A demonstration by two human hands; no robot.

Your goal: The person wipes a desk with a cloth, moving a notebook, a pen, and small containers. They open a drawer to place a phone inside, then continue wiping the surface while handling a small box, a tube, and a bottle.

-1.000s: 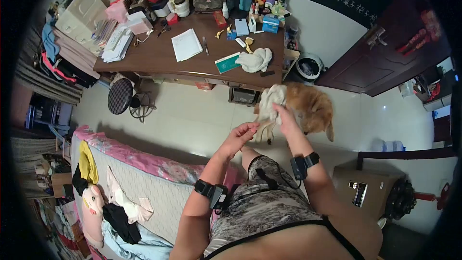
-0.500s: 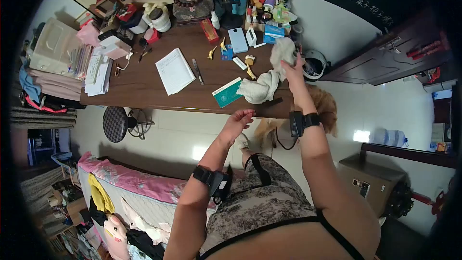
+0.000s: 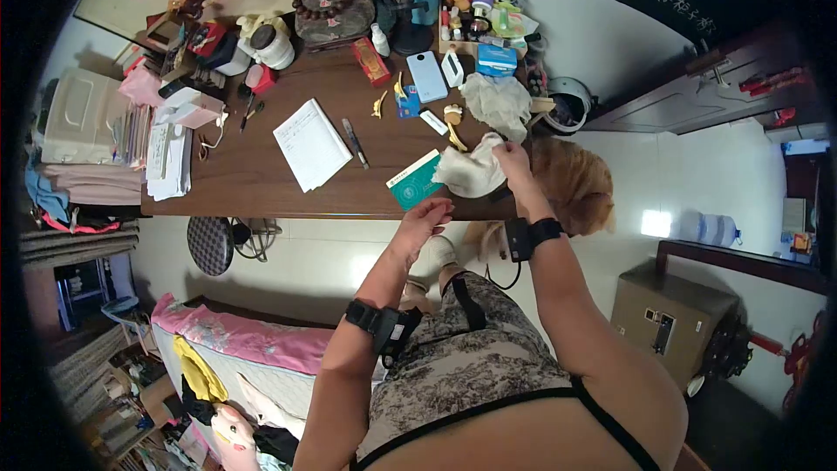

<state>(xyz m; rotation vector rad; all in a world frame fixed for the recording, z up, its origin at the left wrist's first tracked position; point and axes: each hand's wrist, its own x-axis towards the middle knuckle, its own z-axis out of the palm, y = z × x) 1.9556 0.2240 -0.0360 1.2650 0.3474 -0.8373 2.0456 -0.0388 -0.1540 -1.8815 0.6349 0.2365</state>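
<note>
My right hand (image 3: 510, 160) grips a crumpled white cloth (image 3: 471, 173) lying at the front right of the brown desk (image 3: 261, 183). A second pale cloth (image 3: 499, 102) lies just behind it, near the desk's right end. My left hand (image 3: 425, 220) hovers with loose, parted fingers at the desk's front edge, close to a green card (image 3: 412, 180), and holds nothing. Both wrists carry black bands.
A white notepad (image 3: 311, 144), a pen (image 3: 355, 141), a phone (image 3: 428, 76), bottles and boxes crowd the desk. A ginger dog (image 3: 571, 185) stands to the right under the desk edge. A round stool (image 3: 212, 245), a bed (image 3: 248, 340), a brown box (image 3: 676, 318) and a dark door (image 3: 697, 96) surround me.
My right hand left the pale cloth at the desk's right end, drew back toward me and closed on the nearer white cloth. My left hand stayed near the desk edge.
</note>
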